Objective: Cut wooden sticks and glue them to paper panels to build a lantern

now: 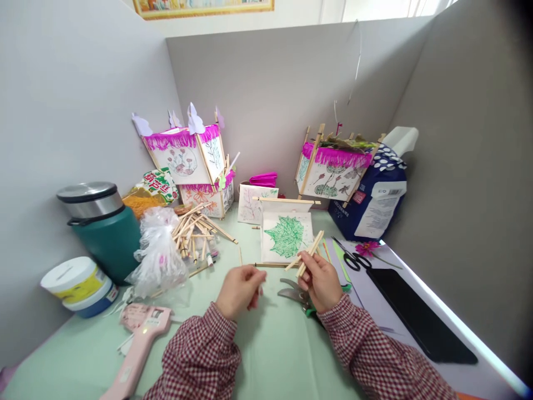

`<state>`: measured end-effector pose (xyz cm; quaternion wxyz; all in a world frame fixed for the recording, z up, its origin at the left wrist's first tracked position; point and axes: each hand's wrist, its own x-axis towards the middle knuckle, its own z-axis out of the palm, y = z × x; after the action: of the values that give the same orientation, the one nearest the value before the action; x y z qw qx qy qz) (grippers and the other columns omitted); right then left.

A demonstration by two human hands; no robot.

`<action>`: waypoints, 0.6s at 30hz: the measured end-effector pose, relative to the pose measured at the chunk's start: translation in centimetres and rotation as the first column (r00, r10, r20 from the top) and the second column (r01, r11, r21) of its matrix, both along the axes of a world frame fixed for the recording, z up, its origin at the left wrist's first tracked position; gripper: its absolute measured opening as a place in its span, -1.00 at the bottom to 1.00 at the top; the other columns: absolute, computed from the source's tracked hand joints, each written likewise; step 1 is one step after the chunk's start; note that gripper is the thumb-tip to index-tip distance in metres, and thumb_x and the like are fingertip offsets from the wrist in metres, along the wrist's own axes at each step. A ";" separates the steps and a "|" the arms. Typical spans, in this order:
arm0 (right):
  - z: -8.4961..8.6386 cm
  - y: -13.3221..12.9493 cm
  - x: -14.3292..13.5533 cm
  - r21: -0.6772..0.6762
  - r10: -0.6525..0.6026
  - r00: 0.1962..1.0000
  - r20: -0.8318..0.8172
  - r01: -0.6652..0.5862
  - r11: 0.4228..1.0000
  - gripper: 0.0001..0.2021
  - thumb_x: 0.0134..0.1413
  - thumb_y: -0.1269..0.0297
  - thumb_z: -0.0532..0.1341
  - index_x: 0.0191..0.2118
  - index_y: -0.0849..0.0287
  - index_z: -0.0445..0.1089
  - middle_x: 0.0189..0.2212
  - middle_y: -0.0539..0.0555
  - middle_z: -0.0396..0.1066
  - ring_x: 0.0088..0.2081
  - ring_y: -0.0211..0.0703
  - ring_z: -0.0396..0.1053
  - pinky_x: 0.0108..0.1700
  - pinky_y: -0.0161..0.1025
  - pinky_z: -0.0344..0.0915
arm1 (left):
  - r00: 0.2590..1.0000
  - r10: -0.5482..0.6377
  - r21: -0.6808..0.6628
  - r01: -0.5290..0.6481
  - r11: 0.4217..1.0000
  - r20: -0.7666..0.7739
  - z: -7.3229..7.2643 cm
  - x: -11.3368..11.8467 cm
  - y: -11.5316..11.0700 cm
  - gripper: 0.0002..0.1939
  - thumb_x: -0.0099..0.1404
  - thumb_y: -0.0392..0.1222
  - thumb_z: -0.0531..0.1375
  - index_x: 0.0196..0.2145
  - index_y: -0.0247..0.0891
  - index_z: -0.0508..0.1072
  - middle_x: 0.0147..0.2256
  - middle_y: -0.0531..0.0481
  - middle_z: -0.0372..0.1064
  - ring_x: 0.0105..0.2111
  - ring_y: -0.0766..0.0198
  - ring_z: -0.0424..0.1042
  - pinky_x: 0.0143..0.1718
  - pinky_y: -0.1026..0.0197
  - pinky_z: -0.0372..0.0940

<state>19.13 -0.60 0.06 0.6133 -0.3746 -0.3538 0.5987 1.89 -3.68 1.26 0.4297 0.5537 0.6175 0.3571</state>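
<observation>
At the far left of the left hand (239, 291) sits a round white plastic tub with a yellow and blue label (77, 286), lidded, its contents hidden; nearer that hand stands a teal metal flask with a dark lid (106, 244), also closed. Closer still to the left hand are a pale pink plastic glue gun (144, 339) and a crumpled clear plastic bag (156, 253) (something pale inside, too blurred to name), with a loose heap of slim pale wooden sticks (200, 228) beyond. The left hand has its fingers curled in; whether the tips meet on anything I cannot tell. Just ahead, between the hands, is a white paper panel with a green leaf drawing (285, 236), edged by sticks at top and bottom. Grey-bladed pruning shears (293, 294) lie just left of the right hand (321, 280), which pinches a few straight pale wooden sticks (317, 243) beside the panel. The step in hand seems to be choosing among these sticks; the next move calls for the left fingertips to single one out. Beyond the right hand, a tapered white paper box with magenta fringe (333, 172) has greenery at its top, and a dark blue bag with a polka-dot top (387, 175) hides its contents
</observation>
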 end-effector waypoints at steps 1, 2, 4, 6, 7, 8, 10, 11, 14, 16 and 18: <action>0.1 0.0 0.0 -0.015 0.010 1.000 -0.024 -0.010 1.000 -0.70 -0.20 0.11 0.32 -0.46 0.20 0.25 -0.71 -0.18 0.09 -0.73 -0.49 -0.06 -0.79 -0.52 -0.03 | 0.987 0.128 0.123 -0.116 0.986 -0.094 -0.1 -0.5 0.1 -0.79 0.18 -0.12 0.05 -0.41 -0.29 0.39 -0.61 0.04 0.32 -0.69 0.35 0.28 -0.64 0.29 0.19; 0.2 0.0 0.0 -0.024 0.024 0.999 -0.041 -0.025 0.999 -0.69 -0.21 0.11 0.33 -0.46 0.20 0.25 -0.70 -0.17 0.09 -0.72 -0.49 -0.06 -0.78 -0.52 -0.04 | 0.951 0.252 0.275 -0.197 0.941 -0.179 -0.2 -0.8 0.2 -0.81 0.16 -0.20 0.06 -0.31 -0.28 0.42 -0.48 -0.03 0.39 -0.57 0.31 0.36 -0.49 0.24 0.27; 0.2 -0.1 -0.1 -0.024 0.051 0.998 -0.040 -0.052 0.998 -0.69 -0.20 0.11 0.32 -0.47 0.21 0.25 -0.70 -0.17 0.08 -0.71 -0.48 -0.05 -0.78 -0.52 -0.04 | 0.864 0.418 0.523 -0.227 0.822 -0.280 -0.2 -1.1 0.2 -0.69 0.12 -0.30 0.09 -0.16 -0.23 0.42 -0.19 -0.11 0.38 -0.34 0.25 0.40 -0.22 0.17 0.28; -0.1 -0.3 -0.4 0.007 0.068 0.998 0.011 -0.068 0.998 -0.70 -0.13 0.08 0.29 -0.47 0.20 0.25 -0.73 -0.18 0.05 -0.73 -0.47 -0.04 -0.78 -0.51 -0.04 | 0.859 0.408 0.587 -0.164 0.793 -0.310 -0.2 -0.7 0.0 -0.69 0.14 -0.26 0.09 -0.14 -0.21 0.43 -0.12 -0.11 0.34 -0.31 0.23 0.39 -0.15 0.16 0.24; -0.2 -0.5 -0.5 0.033 0.076 0.996 0.055 -0.078 0.996 -0.71 -0.09 0.07 0.26 -0.46 0.19 0.24 -0.75 -0.19 0.04 -0.74 -0.47 -0.04 -0.78 -0.50 -0.03 | 0.889 0.346 0.559 -0.130 0.819 -0.299 -0.1 -0.3 -0.2 -0.72 0.17 -0.20 0.08 -0.17 -0.21 0.45 -0.17 -0.10 0.38 -0.35 0.24 0.38 -0.20 0.18 0.25; -0.4 -0.6 -0.6 0.064 0.083 0.991 0.108 -0.090 0.994 -0.72 -0.05 0.06 0.24 -0.45 0.18 0.23 -0.76 -0.20 0.04 -0.75 -0.46 -0.04 -0.77 -0.49 -0.03 | 0.927 0.259 0.510 -0.090 0.855 -0.272 0.0 0.1 -0.4 -0.73 0.19 -0.14 0.07 -0.20 -0.21 0.47 -0.25 -0.08 0.42 -0.41 0.26 0.37 -0.27 0.21 0.26; -0.8 -0.8 -0.8 0.128 0.098 0.970 0.222 -0.128 0.983 -0.73 0.01 0.06 0.19 -0.42 0.17 0.23 -0.76 -0.19 0.06 -0.76 -0.44 -0.01 -0.76 -0.46 -0.01 | 0.978 0.070 0.404 0.017 0.915 -0.198 0.1 1.1 -0.7 -0.72 0.19 -0.07 0.07 -0.25 -0.21 0.50 -0.40 -0.03 0.45 -0.50 0.29 0.34 -0.41 0.27 0.24; -0.9 -0.9 -0.9 0.156 0.102 0.956 0.275 -0.149 0.977 -0.74 0.03 0.06 0.17 -0.39 0.17 0.24 -0.75 -0.19 0.07 -0.75 -0.43 0.00 -0.75 -0.45 0.00 | 0.985 0.000 0.369 0.065 0.927 -0.175 0.2 1.6 -0.8 -0.73 0.18 -0.06 0.09 -0.28 -0.21 0.51 -0.44 -0.01 0.45 -0.52 0.30 0.32 -0.45 0.29 0.21; -1.1 -1.3 -1.0 0.216 0.095 0.903 0.419 -0.201 0.955 -0.76 0.07 0.08 0.13 -0.32 0.18 0.30 -0.71 -0.16 0.11 -0.73 -0.40 0.04 -0.71 -0.43 0.02 | 0.982 -0.051 0.337 0.111 0.935 -0.180 0.0 2.2 -0.9 -0.79 0.14 -0.11 0.13 -0.39 -0.20 0.54 -0.50 0.02 0.45 -0.58 0.33 0.27 -0.51 0.30 0.15; -1.1 -1.6 -1.0 0.283 0.049 0.849 0.526 -0.229 0.931 -0.77 0.10 0.12 0.11 -0.27 0.19 0.34 -0.63 -0.10 0.20 -0.67 -0.37 0.12 -0.65 -0.39 0.10 | 0.981 -0.041 0.316 0.100 0.943 -0.189 -0.3 2.1 -0.8 -0.80 0.12 -0.11 0.14 -0.45 -0.21 0.54 -0.52 0.03 0.43 -0.60 0.34 0.26 -0.52 0.30 0.13; -0.9 -1.8 -1.1 0.392 -0.040 0.771 0.636 -0.278 0.877 -0.81 0.11 0.20 0.10 -0.27 0.18 0.37 -0.49 0.00 0.30 -0.52 -0.28 0.26 -0.49 -0.32 0.24 | 0.976 -0.050 0.272 0.107 0.956 -0.210 -0.6 1.7 -0.8 -0.82 0.09 -0.12 0.15 -0.46 -0.22 0.53 -0.53 0.02 0.41 -0.60 0.33 0.26 -0.51 0.29 0.14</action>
<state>18.08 -2.41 -0.84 0.4910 -0.3700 -0.6934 0.3757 3.60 -4.47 0.70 0.2958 0.6667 0.5778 0.3663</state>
